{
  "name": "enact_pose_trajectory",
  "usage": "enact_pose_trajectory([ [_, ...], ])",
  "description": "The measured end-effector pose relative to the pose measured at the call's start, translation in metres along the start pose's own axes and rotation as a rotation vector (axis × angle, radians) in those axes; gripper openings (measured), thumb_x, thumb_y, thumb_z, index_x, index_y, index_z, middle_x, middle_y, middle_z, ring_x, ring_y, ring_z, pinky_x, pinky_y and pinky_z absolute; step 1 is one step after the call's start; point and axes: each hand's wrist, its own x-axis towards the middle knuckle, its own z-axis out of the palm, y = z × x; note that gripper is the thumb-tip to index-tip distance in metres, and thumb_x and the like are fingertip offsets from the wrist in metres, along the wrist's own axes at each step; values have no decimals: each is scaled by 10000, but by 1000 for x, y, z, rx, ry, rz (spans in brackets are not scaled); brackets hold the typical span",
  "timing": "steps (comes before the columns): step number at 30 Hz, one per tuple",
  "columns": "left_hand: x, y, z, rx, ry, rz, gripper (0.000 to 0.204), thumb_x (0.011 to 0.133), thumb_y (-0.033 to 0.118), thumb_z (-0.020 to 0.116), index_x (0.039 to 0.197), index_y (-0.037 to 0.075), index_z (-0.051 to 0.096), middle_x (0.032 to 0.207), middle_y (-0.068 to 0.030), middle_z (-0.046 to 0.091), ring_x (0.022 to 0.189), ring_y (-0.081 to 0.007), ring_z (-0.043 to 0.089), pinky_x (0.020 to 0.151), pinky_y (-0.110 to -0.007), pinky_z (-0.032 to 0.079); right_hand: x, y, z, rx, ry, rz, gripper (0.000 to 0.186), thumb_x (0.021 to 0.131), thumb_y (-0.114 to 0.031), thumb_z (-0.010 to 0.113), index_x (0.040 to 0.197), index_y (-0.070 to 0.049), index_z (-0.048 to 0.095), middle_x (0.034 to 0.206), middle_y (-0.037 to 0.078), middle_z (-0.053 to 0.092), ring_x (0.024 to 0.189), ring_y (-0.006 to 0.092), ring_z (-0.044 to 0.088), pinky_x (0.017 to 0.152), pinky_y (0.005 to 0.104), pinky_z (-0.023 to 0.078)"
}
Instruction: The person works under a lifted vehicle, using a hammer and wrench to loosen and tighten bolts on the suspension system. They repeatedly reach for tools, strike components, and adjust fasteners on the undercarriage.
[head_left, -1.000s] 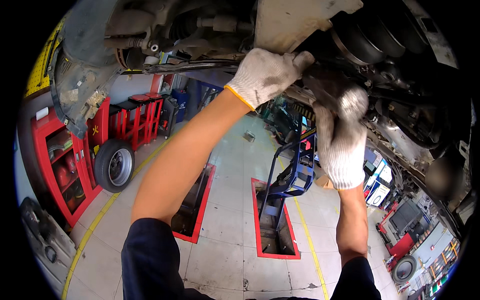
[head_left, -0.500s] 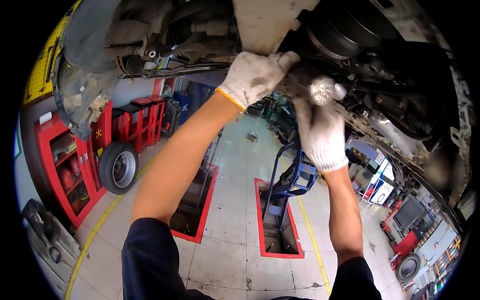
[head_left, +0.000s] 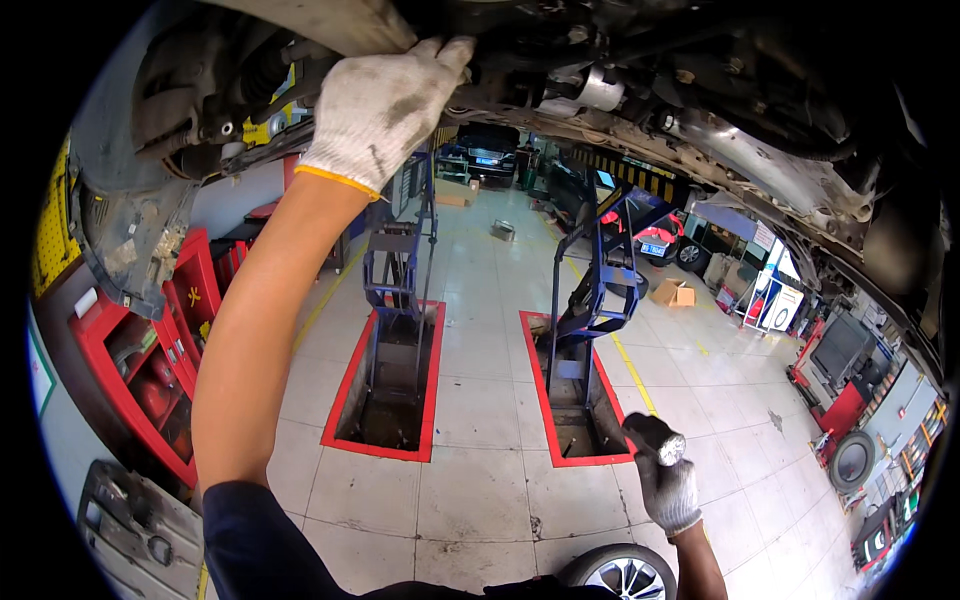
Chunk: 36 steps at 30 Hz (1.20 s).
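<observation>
My left hand (head_left: 390, 110), in a soiled white knit glove with a yellow cuff, is raised to the underside of a lifted car. Its fingers are closed at the edge of a beige panel (head_left: 345, 22); the fingertips are partly lost in shadow. Low on the right, my gloved right hand (head_left: 675, 495) is closed around a tool with a shiny, round silver end (head_left: 671, 450). The rest of that tool is hidden by the hand. Dark suspension parts and a bare silver metal part (head_left: 600, 88) show overhead.
Two red-edged floor pits (head_left: 427, 400) hold blue lift frames (head_left: 600, 290). A wheel (head_left: 625, 575) lies below my right hand. At left stand a red cabinet (head_left: 130, 350) and a hanging grey liner (head_left: 135, 245). A cardboard box (head_left: 673, 293) and parked cars (head_left: 487, 150) are farther off.
My right hand has come down from the car's underside with the silver-ended tool. My left hand stays up at the beige panel, which now slants. The view has shifted, showing more floor.
</observation>
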Motion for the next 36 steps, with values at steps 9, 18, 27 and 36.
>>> enact_pose_trajectory([
  [9, 4, 10, -20, -38, 106, -45, 265, 949, 236, 683, 1206, 176, 654, 904, -57, 697, 712, -290, 707, 591, -387, 559, -144, 111, 19, 33, -76, 420, 185, 1003, -173, 606, 1056, -15, 686, 769, 195, 693, 673, 350, 677, 616, 451, 521],
  [18, -69, 97, -100, -825, 599, -903, 365, 1080, 139, 523, 1397, -41, 500, 1164, -164, 664, 942, -215, 693, 746, -332, 608, -229, 48, -21, 8, -62, 809, 323, 1072, -302, 543, 1203, -46, 690, 1128, 155, 725, 999, 312, 690, 832, 402, 535],
  [27, -345, 282, -230, -1899, -1179, -1482, 436, 1099, 290, 552, 1438, 17, 539, 962, 25, 579, 695, -34, 498, 518, -167, 341, -395, -140, 6, 93, 194, 1470, 330, 992, -335, 655, 1143, -41, 658, 976, 252, 724, 922, 450, 698, 811, 491, 550],
  [36, -459, 361, -508, -1718, -3302, -1169, 398, 1127, 351, 477, 1303, 4, 559, 834, -6, 548, 514, -82, 387, 325, -205, 314, -630, -483, -19, -482, 676, 2311, 328, 893, -262, 685, 1110, -29, 605, 874, 274, 703, 864, 477, 694, 784, 536, 552],
])
